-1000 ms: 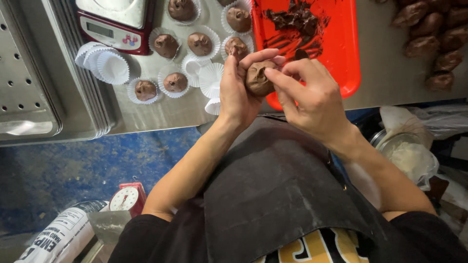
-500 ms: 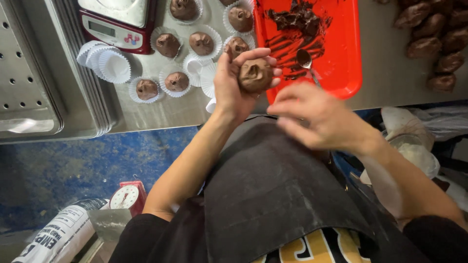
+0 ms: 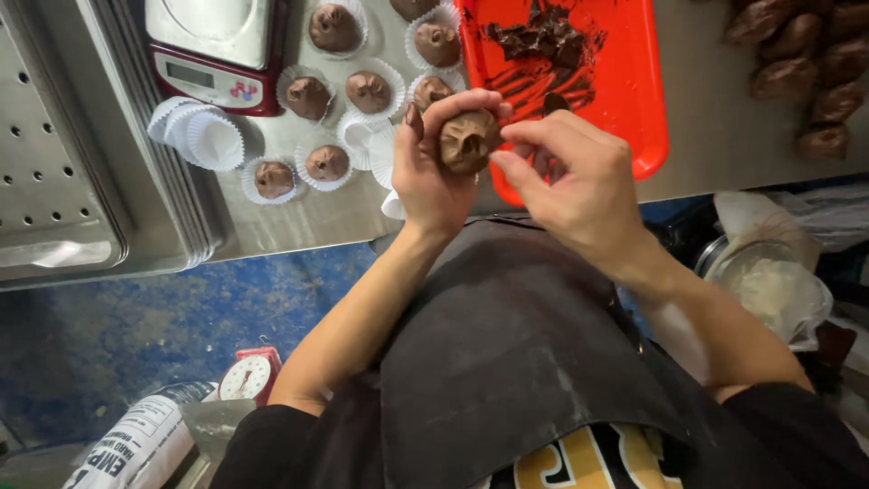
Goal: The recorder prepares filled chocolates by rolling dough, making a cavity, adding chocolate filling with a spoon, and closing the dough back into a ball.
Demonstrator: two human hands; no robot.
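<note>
A: What does the left hand (image 3: 433, 177) do here?
B: It cups a brown dough ball (image 3: 467, 140) in curled fingers, palm toward the body, just over the counter's near edge. The ball shows a pinched dimple on its face.

A: And the right hand (image 3: 575, 177)?
B: Half a second earlier it hung lower and away from the ball; now it is back up beside it, thumb and forefinger pinched together at the ball's right side — touching it or nearly so, holding nothing of its own. Judged from this, the shaping of the ball goes on rather than being finished.

A: What surrounds the hands?
B: Directly behind them lies a red tray (image 3: 634, 100) smeared with dark chocolate filling (image 3: 543, 36). To the left of it, filled paper cups (image 3: 328, 163) stand in loose rows on the steel counter (image 3: 299, 217), with a stack of empty white cups (image 3: 204, 134) and a kitchen scale (image 3: 217, 50) toward the far left corner. More brown dough pieces (image 3: 806, 63) rest at the far right — well apart from the hands.
</note>
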